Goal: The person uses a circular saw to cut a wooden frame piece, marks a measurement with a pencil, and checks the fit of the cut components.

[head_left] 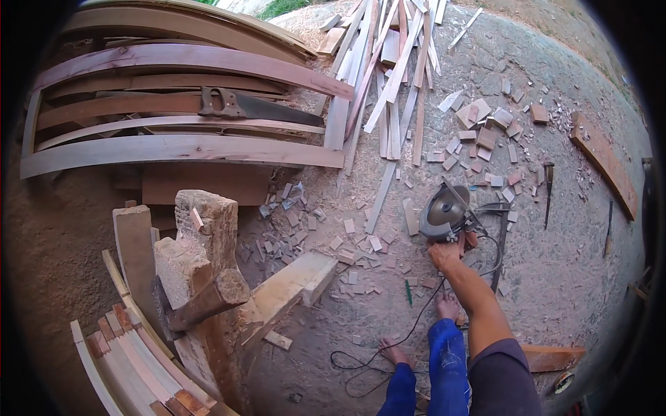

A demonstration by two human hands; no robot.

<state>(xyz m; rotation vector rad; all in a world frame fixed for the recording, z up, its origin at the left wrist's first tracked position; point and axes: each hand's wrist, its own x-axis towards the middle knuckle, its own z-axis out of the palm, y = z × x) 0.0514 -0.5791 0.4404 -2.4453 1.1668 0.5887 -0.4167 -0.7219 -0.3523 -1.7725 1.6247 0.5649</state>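
- Slats (142, 367) lie in a curved stack at my lower left.
- Long boards (187, 148) are piled farther up, with a handsaw (274, 109) lying across them.
- A rough wooden post (223, 239) stands in front, a wooden-handled tool (211, 301) against it.
- Thin strips (394, 128) lie heaped at the top.
- A black cord (414, 330) loops over the ground beside the bare feet.
- I see the right hand (444, 254) gripping the near end of the circular saw (444, 206), right of centre, low among wood scraps; I cannot tell whether the saw touches the ground.
- The left hand is outside my view; I cannot tell its grip.
- Small blocks (487, 137), then a plank (605, 166), lie rightward.
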